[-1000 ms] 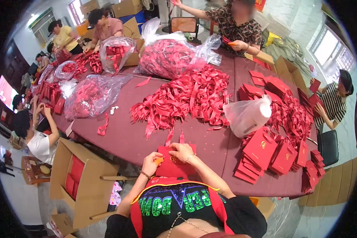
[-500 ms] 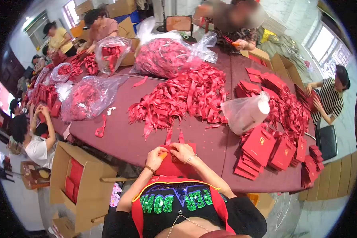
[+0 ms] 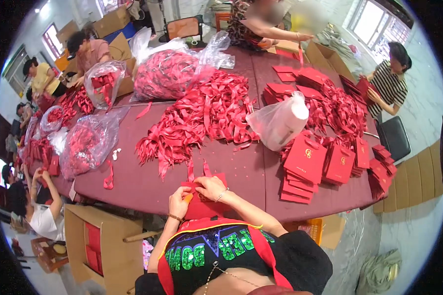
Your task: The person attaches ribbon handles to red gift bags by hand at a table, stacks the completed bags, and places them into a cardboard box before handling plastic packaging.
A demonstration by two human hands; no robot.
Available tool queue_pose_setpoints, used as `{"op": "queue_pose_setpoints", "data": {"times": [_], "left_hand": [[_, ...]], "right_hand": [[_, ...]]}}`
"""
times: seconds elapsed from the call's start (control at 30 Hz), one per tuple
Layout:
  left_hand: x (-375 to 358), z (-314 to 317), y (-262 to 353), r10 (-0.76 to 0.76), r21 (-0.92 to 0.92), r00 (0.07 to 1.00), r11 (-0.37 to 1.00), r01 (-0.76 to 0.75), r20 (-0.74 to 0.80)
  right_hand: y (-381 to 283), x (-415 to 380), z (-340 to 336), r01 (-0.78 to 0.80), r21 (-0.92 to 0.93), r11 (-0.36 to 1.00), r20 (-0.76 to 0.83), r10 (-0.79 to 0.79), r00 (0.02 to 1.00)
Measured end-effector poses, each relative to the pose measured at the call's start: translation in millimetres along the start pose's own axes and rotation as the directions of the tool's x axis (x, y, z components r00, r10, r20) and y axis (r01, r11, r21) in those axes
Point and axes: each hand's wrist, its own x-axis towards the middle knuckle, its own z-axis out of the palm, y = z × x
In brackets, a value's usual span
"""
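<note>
Red bag [image 3: 200,208], lower centre of frame | left fingers [image 3: 177,195] and right fingers [image 3: 205,185] curled, touching its upper part; pinch gap hidden, can't tell | orange bit [image 3: 188,197] by left fingers, unclear | bag bottom hard to make out | maroon desk [image 3: 236,189], ribbon heap [image 3: 202,118] centre | window [image 3: 379,29] upper right

Workshop, workers round shared table [image 3: 229,189]

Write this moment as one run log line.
left hand: at red bag, orange piece at thumb | right hand: near bag's top edge | beyond: ribbon pile, more red bags
</note>
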Motion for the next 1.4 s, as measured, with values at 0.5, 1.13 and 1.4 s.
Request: {"op": "queue_pose_setpoints", "data": {"times": [0.5, 1.13, 1.4], "left_hand": [[-3.1, 0.2, 8.5, 0.088, 0.3, 0.992, 0.948, -0.111, 0.089], [13.6, -22.4, -4.7, 0.18, 0.124, 0.972, 0.979, -0.162, -0.153], [21.6, 1.1, -4.6, 0.2, 0.183, 0.979, 0.965, -0.187, -0.051]], "right_hand": [[10.8, -1.0, 11.0, 0.012, -0.004, 1.0, -0.051, -0.012, 0.999], [54.2, 21.3, 24.8, -0.261, 0.523, 0.811, 0.289, 0.119, 0.95], [42.5, 20.8, 4.3, -0.24, 0.358, 0.902, 0.323, 0.122, 0.939]]}}
